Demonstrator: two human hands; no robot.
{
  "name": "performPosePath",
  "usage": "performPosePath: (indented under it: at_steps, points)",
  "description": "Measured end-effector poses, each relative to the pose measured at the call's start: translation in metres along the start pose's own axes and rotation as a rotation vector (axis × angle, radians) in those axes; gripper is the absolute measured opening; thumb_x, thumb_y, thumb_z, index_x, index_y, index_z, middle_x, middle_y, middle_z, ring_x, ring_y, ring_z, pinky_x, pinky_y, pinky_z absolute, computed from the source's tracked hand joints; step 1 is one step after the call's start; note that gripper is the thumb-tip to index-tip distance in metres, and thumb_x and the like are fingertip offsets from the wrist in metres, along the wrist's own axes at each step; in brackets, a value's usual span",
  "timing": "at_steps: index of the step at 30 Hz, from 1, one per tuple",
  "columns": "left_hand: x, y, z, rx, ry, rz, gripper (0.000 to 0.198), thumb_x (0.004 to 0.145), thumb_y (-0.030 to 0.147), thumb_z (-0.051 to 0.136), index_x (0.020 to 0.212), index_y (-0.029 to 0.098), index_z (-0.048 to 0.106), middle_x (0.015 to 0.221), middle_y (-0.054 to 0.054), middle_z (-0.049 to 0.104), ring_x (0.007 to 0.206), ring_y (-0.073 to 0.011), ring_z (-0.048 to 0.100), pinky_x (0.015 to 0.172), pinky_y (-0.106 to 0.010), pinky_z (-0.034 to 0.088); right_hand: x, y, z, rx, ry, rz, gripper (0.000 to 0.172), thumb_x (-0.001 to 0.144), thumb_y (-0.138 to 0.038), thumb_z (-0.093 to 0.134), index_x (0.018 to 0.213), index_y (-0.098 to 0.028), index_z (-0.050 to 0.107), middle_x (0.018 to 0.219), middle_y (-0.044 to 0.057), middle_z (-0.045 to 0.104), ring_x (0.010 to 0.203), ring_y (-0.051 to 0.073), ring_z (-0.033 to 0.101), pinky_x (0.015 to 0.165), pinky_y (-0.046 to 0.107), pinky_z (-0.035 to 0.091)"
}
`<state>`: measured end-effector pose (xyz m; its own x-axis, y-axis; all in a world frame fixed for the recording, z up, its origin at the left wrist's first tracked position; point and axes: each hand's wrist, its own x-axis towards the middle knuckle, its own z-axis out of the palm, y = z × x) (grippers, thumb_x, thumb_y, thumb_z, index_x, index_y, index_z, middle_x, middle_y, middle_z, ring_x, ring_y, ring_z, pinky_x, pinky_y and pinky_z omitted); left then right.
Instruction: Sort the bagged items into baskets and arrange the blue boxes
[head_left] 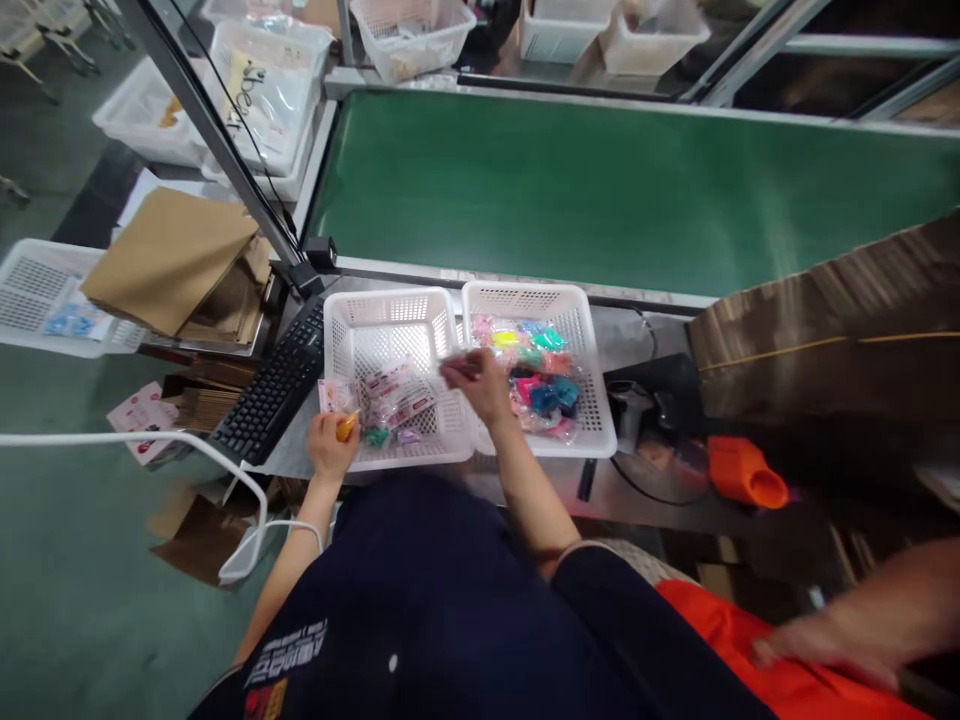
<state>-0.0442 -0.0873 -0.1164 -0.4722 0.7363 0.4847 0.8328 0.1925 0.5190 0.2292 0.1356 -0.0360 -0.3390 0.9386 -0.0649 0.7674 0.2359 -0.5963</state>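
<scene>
My left hand (332, 440) is closed round a small clear packet with a yellow-orange piece in it, at the front left corner of the left white basket (341, 325). That basket holds several clear packets with pink and red print (397, 395). My right hand (474, 380) hovers between the two baskets, fingers pinched on something small and blurred. The right white basket (592, 400) is filled with several small bright packets in pink, teal, yellow and blue (540, 375).
A black keyboard (274, 390) lies left of the baskets. Behind them runs a green conveyor belt (615, 190). An orange tool (742, 472) and a black scanner stand (652, 400) sit to the right. Another person's arm (862, 630) reaches in at the lower right. Brown cardboard (169, 255) lies at the left.
</scene>
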Motion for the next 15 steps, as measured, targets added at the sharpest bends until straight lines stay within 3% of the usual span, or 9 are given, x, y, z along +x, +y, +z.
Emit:
performPosePath:
  at_steps: [2, 4, 5, 6, 9, 10, 13, 15]
  points:
    - [0.001, 0.001, -0.001, -0.014, -0.005, -0.007, 0.021, 0.100, 0.041, 0.070, 0.095, 0.021, 0.068, 0.093, -0.012, 0.072, 0.095, -0.0297, 0.068, 0.089, -0.042, 0.056, -0.018, 0.026, -0.042, -0.148, 0.335, 0.064, 0.075, 0.092, -0.062, 0.080, 0.143, -0.012, 0.059, 0.135, 0.025, 0.071, 0.128, 0.041, 0.068, 0.111, 0.062, 0.054]
    - [0.003, 0.001, -0.002, -0.025, 0.010, -0.003, 0.022, 0.099, 0.042, 0.071, 0.095, 0.021, 0.067, 0.092, -0.012, 0.071, 0.093, -0.0291, 0.067, 0.088, -0.041, 0.055, -0.028, 0.032, -0.059, -0.283, 0.453, 0.056, 0.099, 0.084, -0.068, 0.086, 0.156, -0.009, 0.052, 0.158, 0.033, 0.055, 0.152, 0.051, 0.048, 0.123, 0.075, 0.039]
    - [0.004, 0.002, -0.003, -0.031, 0.020, 0.006, 0.022, 0.099, 0.042, 0.071, 0.095, 0.021, 0.067, 0.092, -0.011, 0.070, 0.093, -0.0289, 0.067, 0.087, -0.041, 0.055, -0.032, 0.025, -0.055, -0.301, 0.389, 0.015, 0.103, 0.085, -0.066, 0.087, 0.161, -0.010, 0.049, 0.165, 0.033, 0.048, 0.157, 0.052, 0.041, 0.126, 0.076, 0.035]
    - [0.005, 0.001, -0.003, -0.035, 0.029, 0.019, 0.022, 0.099, 0.041, 0.072, 0.095, 0.020, 0.067, 0.092, -0.011, 0.070, 0.092, -0.0287, 0.067, 0.087, -0.041, 0.054, -0.034, 0.014, -0.044, -0.281, 0.238, -0.047, 0.099, 0.089, -0.062, 0.085, 0.165, -0.011, 0.046, 0.169, 0.032, 0.045, 0.159, 0.049, 0.040, 0.128, 0.073, 0.035]
    - [0.006, 0.000, -0.003, -0.021, 0.049, 0.050, 0.024, 0.099, 0.043, 0.074, 0.095, 0.020, 0.067, 0.090, -0.011, 0.071, 0.090, -0.0287, 0.067, 0.087, -0.041, 0.053, -0.037, -0.039, 0.024, -0.167, -0.449, -0.275, 0.072, 0.100, -0.040, 0.077, 0.164, -0.018, 0.052, 0.163, 0.022, 0.056, 0.149, 0.034, 0.057, 0.127, 0.051, 0.046]
    - [0.006, 0.000, -0.003, -0.010, 0.052, 0.048, 0.026, 0.099, 0.045, 0.074, 0.094, 0.020, 0.067, 0.089, -0.010, 0.071, 0.089, -0.0287, 0.067, 0.086, -0.041, 0.053, -0.038, -0.057, 0.051, -0.162, -0.579, -0.322, 0.069, 0.095, -0.038, 0.084, 0.158, -0.022, 0.061, 0.158, 0.017, 0.062, 0.142, 0.032, 0.063, 0.122, 0.045, 0.052]
    - [0.006, 0.000, -0.002, 0.012, 0.056, -0.008, 0.028, 0.099, 0.048, 0.072, 0.093, 0.021, 0.066, 0.088, -0.011, 0.072, 0.089, -0.0296, 0.068, 0.088, -0.043, 0.052, -0.042, -0.094, 0.116, -0.222, -0.687, -0.331, 0.067, 0.077, -0.028, 0.099, 0.139, -0.021, 0.076, 0.156, 0.022, 0.062, 0.139, 0.043, 0.063, 0.112, 0.054, 0.058]
    - [0.006, 0.000, -0.002, 0.002, 0.059, -0.061, 0.029, 0.099, 0.049, 0.070, 0.093, 0.021, 0.065, 0.091, -0.013, 0.072, 0.092, -0.0309, 0.069, 0.091, -0.045, 0.051, -0.043, -0.104, 0.138, -0.249, -0.679, -0.333, 0.053, 0.081, -0.017, 0.091, 0.133, -0.017, 0.078, 0.153, 0.023, 0.063, 0.140, 0.043, 0.061, 0.110, 0.057, 0.058]
